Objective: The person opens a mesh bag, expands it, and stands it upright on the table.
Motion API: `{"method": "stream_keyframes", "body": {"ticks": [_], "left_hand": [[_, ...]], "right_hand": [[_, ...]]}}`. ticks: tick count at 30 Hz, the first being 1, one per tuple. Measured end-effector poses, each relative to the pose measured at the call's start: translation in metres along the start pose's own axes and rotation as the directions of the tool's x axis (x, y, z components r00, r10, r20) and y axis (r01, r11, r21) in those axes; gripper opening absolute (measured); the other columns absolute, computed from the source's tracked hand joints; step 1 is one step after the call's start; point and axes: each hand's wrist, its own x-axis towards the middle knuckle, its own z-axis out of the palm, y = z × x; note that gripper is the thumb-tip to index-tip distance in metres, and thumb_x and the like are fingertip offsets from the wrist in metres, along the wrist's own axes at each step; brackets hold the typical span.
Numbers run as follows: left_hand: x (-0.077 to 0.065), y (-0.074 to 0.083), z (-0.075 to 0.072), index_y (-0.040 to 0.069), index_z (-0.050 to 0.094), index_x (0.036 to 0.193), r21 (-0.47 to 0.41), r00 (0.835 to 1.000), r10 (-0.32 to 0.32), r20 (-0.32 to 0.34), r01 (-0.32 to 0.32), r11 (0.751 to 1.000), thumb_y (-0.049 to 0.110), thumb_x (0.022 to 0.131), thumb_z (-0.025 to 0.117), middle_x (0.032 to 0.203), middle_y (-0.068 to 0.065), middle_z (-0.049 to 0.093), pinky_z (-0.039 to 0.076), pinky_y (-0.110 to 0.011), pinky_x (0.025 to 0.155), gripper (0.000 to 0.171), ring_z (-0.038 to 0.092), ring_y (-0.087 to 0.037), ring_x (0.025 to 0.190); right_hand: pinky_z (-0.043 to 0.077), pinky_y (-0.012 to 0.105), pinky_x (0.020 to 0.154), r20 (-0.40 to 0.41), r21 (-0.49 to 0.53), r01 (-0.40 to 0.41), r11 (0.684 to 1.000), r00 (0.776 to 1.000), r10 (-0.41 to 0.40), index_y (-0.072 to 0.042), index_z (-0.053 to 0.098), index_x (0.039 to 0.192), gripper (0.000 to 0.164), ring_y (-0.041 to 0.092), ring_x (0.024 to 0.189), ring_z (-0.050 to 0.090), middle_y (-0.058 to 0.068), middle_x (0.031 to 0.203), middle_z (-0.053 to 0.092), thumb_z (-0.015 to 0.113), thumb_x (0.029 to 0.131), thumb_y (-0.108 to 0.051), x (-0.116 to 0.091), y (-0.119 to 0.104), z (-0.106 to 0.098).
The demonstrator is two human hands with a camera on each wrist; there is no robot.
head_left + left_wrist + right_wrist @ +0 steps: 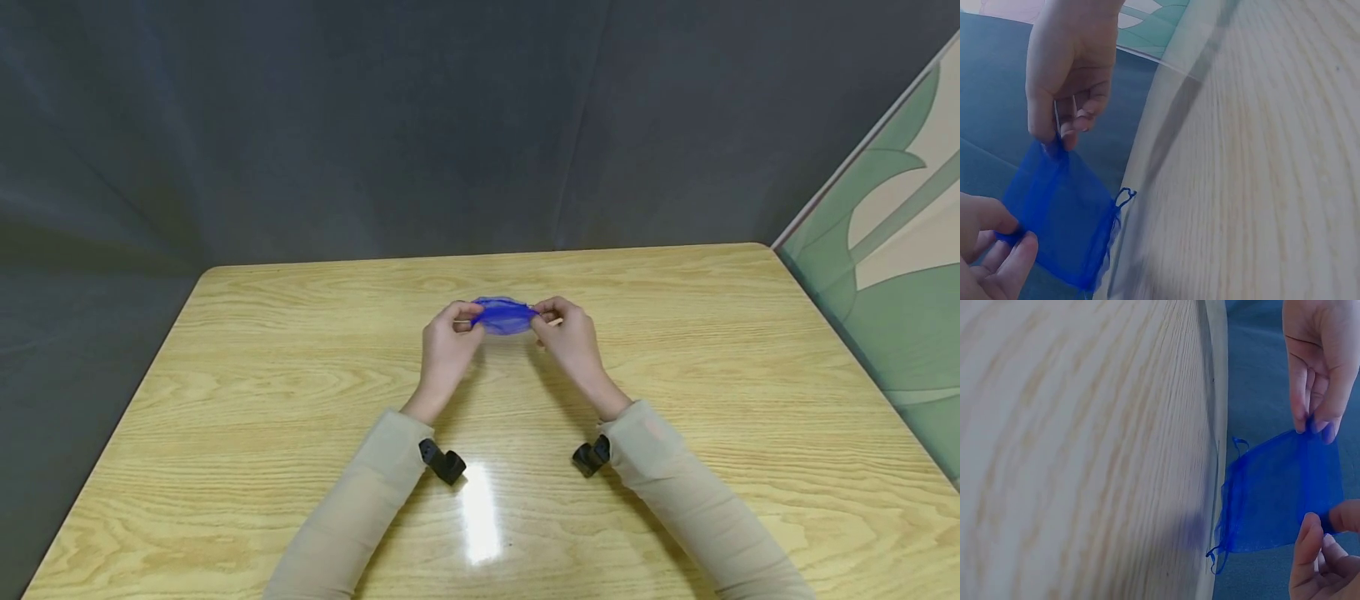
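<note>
A sheer blue drawstring pouch (506, 318) is stretched between both hands above the far middle of the table. My left hand (448, 343) pinches one side of it between thumb and fingers. On the opposite side, my right hand (572, 335) pinches it the same way. In the left wrist view the pouch (1066, 219) is see-through, with a small cord loop at its gathered edge. The right wrist view shows the pouch (1272, 494) hanging with that gathered edge towards the table and cord loops at both its ends. Nothing can be made out inside it.
The light wood-grain table (262, 400) spreads out beneath both arms. A dark grey curtain (450, 125) hangs behind its far edge. On the right stands a panel (900, 333) with green leaf shapes. Small black cameras sit on both wrists.
</note>
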Motion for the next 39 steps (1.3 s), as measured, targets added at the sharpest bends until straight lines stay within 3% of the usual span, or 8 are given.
{"method": "stream_keyframes", "body": {"ticks": [4,13,22,29,39], "left_hand": [[0.0005,-0.0026,0.0007,0.002,0.069,0.104,0.009,1.000,0.015,-0.003,-0.015,1.000,-0.002,0.083,0.061,0.100,-0.014,0.070,0.054,-0.033,0.082,0.022,0.064,-0.025,0.089],[0.0000,-0.0058,0.0009,0.002,0.068,0.098,0.053,1.000,0.017,-0.014,-0.017,0.998,-0.002,0.084,0.063,0.092,-0.014,0.067,0.054,-0.032,0.075,0.016,0.062,-0.024,0.083],[0.0029,-0.0061,0.0015,0.005,0.067,0.101,0.123,1.000,0.023,-0.004,-0.023,0.992,0.005,0.083,0.066,0.105,-0.012,0.066,0.052,-0.027,0.069,0.019,0.063,-0.023,0.084],[0.0029,-0.0055,0.0032,0.004,0.069,0.097,0.102,0.999,0.045,-0.010,-0.043,0.994,0.000,0.082,0.064,0.098,-0.012,0.070,0.051,-0.026,0.071,0.017,0.064,-0.024,0.086],[0.0017,-0.0054,0.0027,0.005,0.068,0.104,0.119,1.000,0.018,0.014,-0.020,0.993,0.001,0.084,0.062,0.108,-0.011,0.068,0.051,-0.024,0.066,0.022,0.065,-0.024,0.089]], "right_hand": [[0.042,0.017,0.046,-0.016,-0.027,0.010,1.000,1.000,-0.010,0.002,0.066,0.101,0.019,0.029,0.065,0.065,0.017,0.085,0.066,0.054,0.088,-0.003,-0.0002,0.0006,0.0014],[0.040,0.017,0.045,-0.042,-0.058,0.060,0.996,0.997,-0.062,0.002,0.066,0.093,0.013,0.014,0.053,0.059,0.017,0.072,0.068,0.056,0.084,0.000,-0.0013,0.0013,0.0037],[0.046,0.017,0.049,-0.018,-0.022,0.098,0.995,0.995,-0.098,0.002,0.062,0.097,0.012,0.035,0.063,0.064,0.012,0.071,0.063,0.056,0.086,-0.001,-0.0014,-0.0002,0.0036],[0.040,0.018,0.045,0.049,-0.102,0.040,0.994,0.998,-0.035,0.000,0.062,0.111,0.025,0.035,0.068,0.067,0.015,0.085,0.065,0.055,0.089,-0.009,-0.0003,0.0005,0.0023],[0.036,0.018,0.043,-0.024,-0.109,0.090,0.990,0.995,-0.093,0.003,0.066,0.100,0.019,0.030,0.064,0.066,0.015,0.074,0.066,0.054,0.086,-0.001,-0.0018,-0.0007,0.0045]]}}
